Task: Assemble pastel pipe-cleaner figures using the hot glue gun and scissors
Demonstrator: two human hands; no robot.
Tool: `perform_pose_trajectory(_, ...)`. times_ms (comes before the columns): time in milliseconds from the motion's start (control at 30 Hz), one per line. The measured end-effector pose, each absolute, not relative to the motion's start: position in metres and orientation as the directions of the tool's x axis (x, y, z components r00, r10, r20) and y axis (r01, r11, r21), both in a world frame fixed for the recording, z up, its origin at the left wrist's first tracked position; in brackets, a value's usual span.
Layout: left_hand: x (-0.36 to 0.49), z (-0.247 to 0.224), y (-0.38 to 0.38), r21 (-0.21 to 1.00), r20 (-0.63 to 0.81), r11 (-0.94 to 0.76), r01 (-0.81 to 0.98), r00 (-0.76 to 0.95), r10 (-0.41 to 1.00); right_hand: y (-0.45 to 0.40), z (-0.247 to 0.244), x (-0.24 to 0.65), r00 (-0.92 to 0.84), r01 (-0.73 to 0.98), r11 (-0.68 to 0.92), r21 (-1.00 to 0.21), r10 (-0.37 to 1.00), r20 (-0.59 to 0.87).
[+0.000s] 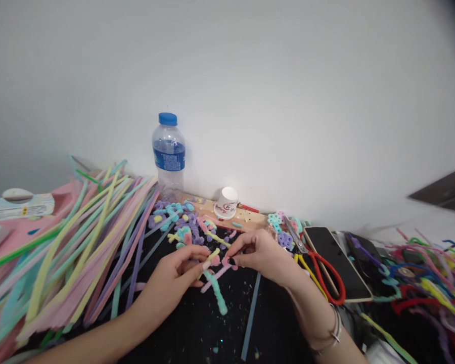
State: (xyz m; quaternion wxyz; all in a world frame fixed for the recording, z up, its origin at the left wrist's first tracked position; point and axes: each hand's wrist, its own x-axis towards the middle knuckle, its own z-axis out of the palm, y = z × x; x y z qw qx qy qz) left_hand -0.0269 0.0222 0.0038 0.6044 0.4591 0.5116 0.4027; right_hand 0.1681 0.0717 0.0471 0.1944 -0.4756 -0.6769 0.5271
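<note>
My left hand (180, 268) pinches a small fuzzy piece of pipe cleaner with a yellow tip (213, 256), near the middle of the black surface. Close to its right, my right hand (253, 253) has thumb and forefinger closed on a pink fuzzy stem (222, 275). The two pieces are very near each other; whether they are joined cannot be made out. A twisted mint green stem (217, 296) hangs down just below the fingers. Behind the hands is a heap of twisted purple, blue and yellow pieces (191, 222).
Long pastel pipe cleaners (94, 242) spread across the left. A water bottle (169, 151) and a paper cup (226, 203) stand by the wall. Red-handled scissors (328, 283) lie beside a phone (335, 263). Bright stems (432, 288) tangle at right. A blue-grey strip (251, 318) lies in front.
</note>
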Motion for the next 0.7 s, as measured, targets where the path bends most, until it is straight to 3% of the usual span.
perform_pose_trajectory(700,-0.0257,0.0047,0.0218,0.965,-0.254,0.259,-0.028,0.122,0.959,0.0671,0.0446,0.1608,-0.476,0.320,-0.146,-0.936,0.829,-0.293)
